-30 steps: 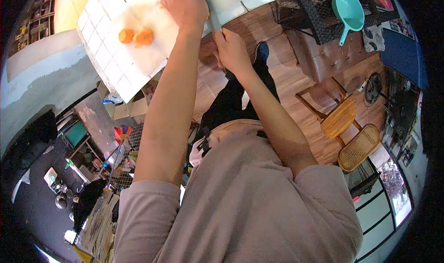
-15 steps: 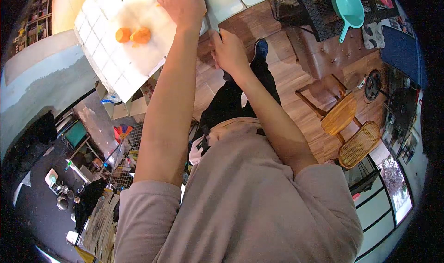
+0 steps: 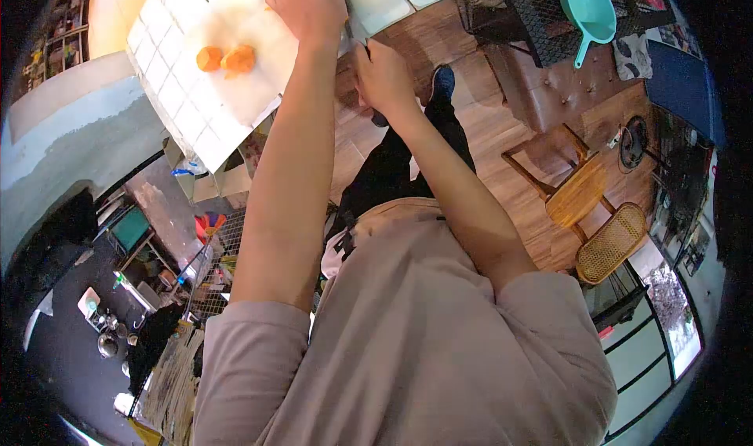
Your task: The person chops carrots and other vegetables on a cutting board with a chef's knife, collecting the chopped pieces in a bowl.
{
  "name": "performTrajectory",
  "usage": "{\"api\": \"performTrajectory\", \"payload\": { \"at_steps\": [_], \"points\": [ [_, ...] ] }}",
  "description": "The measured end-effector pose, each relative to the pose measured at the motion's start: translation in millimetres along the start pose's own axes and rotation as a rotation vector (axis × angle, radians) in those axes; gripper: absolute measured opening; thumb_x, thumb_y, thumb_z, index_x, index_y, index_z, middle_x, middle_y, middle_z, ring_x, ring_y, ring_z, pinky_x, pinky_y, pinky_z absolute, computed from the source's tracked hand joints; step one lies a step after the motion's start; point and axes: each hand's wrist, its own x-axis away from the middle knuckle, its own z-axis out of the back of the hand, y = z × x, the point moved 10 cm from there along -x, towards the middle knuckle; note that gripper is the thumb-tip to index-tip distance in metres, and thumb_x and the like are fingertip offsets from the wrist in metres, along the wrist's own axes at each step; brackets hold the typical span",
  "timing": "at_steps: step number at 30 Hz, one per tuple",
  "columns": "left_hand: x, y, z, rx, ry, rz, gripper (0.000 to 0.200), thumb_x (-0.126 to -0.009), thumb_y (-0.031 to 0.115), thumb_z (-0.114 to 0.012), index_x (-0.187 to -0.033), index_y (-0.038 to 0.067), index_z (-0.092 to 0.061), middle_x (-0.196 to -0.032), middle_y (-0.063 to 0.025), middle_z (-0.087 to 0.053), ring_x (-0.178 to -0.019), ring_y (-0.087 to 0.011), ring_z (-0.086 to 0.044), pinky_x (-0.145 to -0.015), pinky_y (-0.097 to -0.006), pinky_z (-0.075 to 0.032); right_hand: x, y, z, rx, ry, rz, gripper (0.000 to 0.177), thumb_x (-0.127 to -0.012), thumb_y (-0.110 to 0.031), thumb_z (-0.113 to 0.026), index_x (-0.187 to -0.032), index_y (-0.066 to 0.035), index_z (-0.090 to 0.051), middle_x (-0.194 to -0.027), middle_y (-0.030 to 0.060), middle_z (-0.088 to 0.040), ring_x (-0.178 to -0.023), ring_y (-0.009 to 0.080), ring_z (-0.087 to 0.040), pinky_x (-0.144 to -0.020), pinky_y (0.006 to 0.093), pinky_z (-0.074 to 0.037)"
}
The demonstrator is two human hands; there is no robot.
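My left hand (image 3: 306,7) rests fingers-down on a white cutting board (image 3: 243,93) at the top of the view. It covers an orange piece of food, of which only a sliver shows at its left edge. My right hand (image 3: 383,73) is closed around a knife handle just off the counter edge. Only a short grey stretch of the knife blade (image 3: 348,32) shows between the two hands. Two cut orange chunks (image 3: 226,58) lie together on the board, left of my left hand.
The board sits on a white tiled counter (image 3: 169,69). Cardboard boxes (image 3: 212,183) stand under its edge. To the right on the wood floor are a wooden chair (image 3: 579,195) and a wicker seat (image 3: 613,246). A teal scoop (image 3: 590,10) rests on a dark rack.
My right hand with the knife has shifted up and left toward the counter edge, and less of the blade shows. My left hand stays over the orange piece.
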Motion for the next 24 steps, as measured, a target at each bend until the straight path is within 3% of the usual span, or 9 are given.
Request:
{"api": "performTrajectory", "payload": {
  "at_steps": [3, 5, 6, 8, 12, 14, 16, 20, 24],
  "points": [
    [-5, -32, -10, -0.006, -0.048, 0.096, 0.031, -0.082, -0.002, -0.053, -0.111, 0.0, -0.058, -0.107, -0.0179, -0.061, -0.103, -0.0385, -0.056, -0.09, -0.0483, -0.042, 0, -2, 3, 0.004, -0.005, 0.011, 0.04, -0.102, -0.032, -0.054, -0.09, 0.004, -0.067, -0.087, 0.0318, -0.067, -0.085, 0.053, -0.065, -0.077, 0.0592, -0.05],
    [-3, -71, -20, 0.434, -0.038, 0.276, 0.025, -0.085, 0.01, -0.061, -0.109, 0.006, -0.06, -0.108, -0.0146, -0.061, -0.103, -0.0357, -0.057, -0.09, -0.0485, -0.044, -2, -5, 8, -0.009, -0.011, 0.015, 0.041, -0.102, -0.033, -0.054, -0.09, 0.004, -0.068, -0.088, 0.032, -0.067, -0.085, 0.0532, -0.065, -0.077, 0.0595, -0.05],
    [-1, -67, -18, 0.433, -0.034, 0.272, 0.025, -0.085, 0.01, -0.061, -0.109, 0.006, -0.06, -0.108, -0.0146, -0.061, -0.103, -0.0357, -0.057, -0.09, -0.0485, -0.044, -2, -3, 8, -0.014, -0.013, -0.001, 0.043, -0.102, -0.035, -0.053, -0.09, 0.004, -0.068, -0.088, 0.0317, -0.067, -0.085, 0.0527, -0.065, -0.077, 0.0593, -0.051],
    [4, -34, -1, -0.139, 0.03, -0.006, 0.019, -0.092, 0.011, -0.058, -0.109, 0.002, -0.06, -0.106, -0.0173, -0.062, -0.1, -0.0371, -0.06, -0.089, -0.0483, -0.047, -1, -2, 5, -0.019, -0.026, -0.016, 0.044, -0.102, -0.037, -0.053, -0.09, 0.003, -0.068, -0.088, 0.0313, -0.068, -0.085, 0.0521, -0.066, -0.077, 0.0592, -0.051],
    [8, -30, -2, -0.163, 0.015, -0.019, 0.022, -0.098, 0.016, -0.057, -0.113, 0.0, -0.06, -0.109, -0.0205, -0.064, -0.102, -0.0378, -0.062, -0.092, -0.046, -0.049, -1, 1, 4, -0.022, -0.022, -0.005, 0.046, -0.103, -0.038, -0.052, -0.09, 0.003, -0.068, -0.085, 0.0302, -0.068, -0.085, 0.0512, -0.066, -0.077, 0.058, -0.051],
    [3, -15, 7, -0.033, -0.012, -0.005, 0.03, -0.08, -0.001, -0.056, -0.109, 0.0, -0.058, -0.104, -0.0185, -0.06, -0.101, -0.0398, -0.056, -0.088, -0.0483, -0.042, -1, -9, 9, -0.019, -0.019, -0.006, 0.045, -0.103, -0.037, -0.051, -0.091, 0.003, -0.068, -0.085, 0.03, -0.068, -0.085, 0.0509, -0.067, -0.076, 0.0576, -0.052],
    [3, -6, 14, -0.033, -0.019, -0.018, 0.031, -0.078, 0.0, -0.057, -0.109, 0.0, -0.057, -0.103, -0.0186, -0.059, -0.1, -0.0398, -0.055, -0.088, -0.048, -0.042, 12, -8, 8, -0.089, -0.137, -0.184, 0.043, -0.104, -0.036, -0.051, -0.094, 0.003, -0.068, -0.086, 0.0297, -0.068, -0.085, 0.0512, -0.066, -0.076, 0.0572, -0.052],
    [4, -5, 12, -0.076, 0.006, -0.065, 0.034, -0.075, 0.0, -0.059, -0.109, -0.001, -0.056, -0.103, -0.0192, -0.058, -0.101, -0.0398, -0.054, -0.088, -0.047, -0.042, 21, 3, 5, -0.091, -0.151, -0.206, 0.043, -0.104, -0.035, -0.05, -0.095, 0.004, -0.068, -0.086, 0.0298, -0.068, -0.085, 0.0515, -0.066, -0.075, 0.0571, -0.052],
    [5, -7, 9, -0.076, -0.023, -0.064, 0.037, -0.073, 0.001, -0.058, -0.11, 0.0, -0.056, -0.104, -0.0195, -0.057, -0.101, -0.04, -0.053, -0.089, -0.0471, -0.041, 9, -3, 5, -0.007, -0.05, -0.019, 0.044, -0.104, -0.035, -0.051, -0.094, 0.005, -0.067, -0.088, 0.0315, -0.068, -0.087, 0.0525, -0.066, -0.075, 0.0574, -0.052]
  ]
}}
